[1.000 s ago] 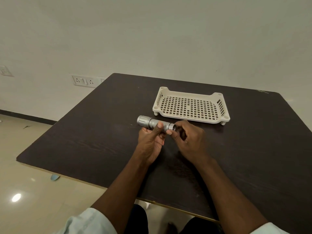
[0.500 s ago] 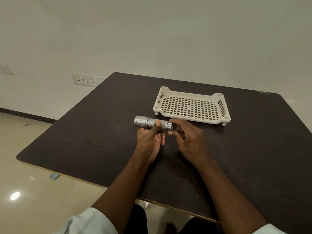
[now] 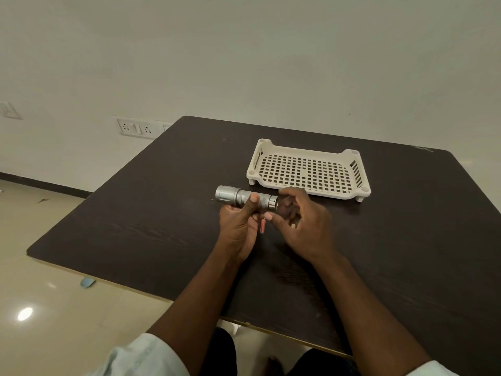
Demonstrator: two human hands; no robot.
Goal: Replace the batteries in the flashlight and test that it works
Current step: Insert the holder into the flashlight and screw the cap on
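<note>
Silver flashlight gripped in left hand, right hand loosely curled, apparently empty; reddish battery could be dropped onto table.

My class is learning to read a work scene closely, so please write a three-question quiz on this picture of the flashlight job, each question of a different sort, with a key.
1. True or false: the flashlight lies inside the cream tray.
2. Which hand grips the flashlight body? A) left hand B) right hand C) neither
3. Fill in: a small reddish ______ shows between the two hands.

Key
1. False: it is held over the dark table, in front of the tray.
2. A: the left hand's thumb lies across the barrel; the right hand is at the tail end.
3. battery.
</note>
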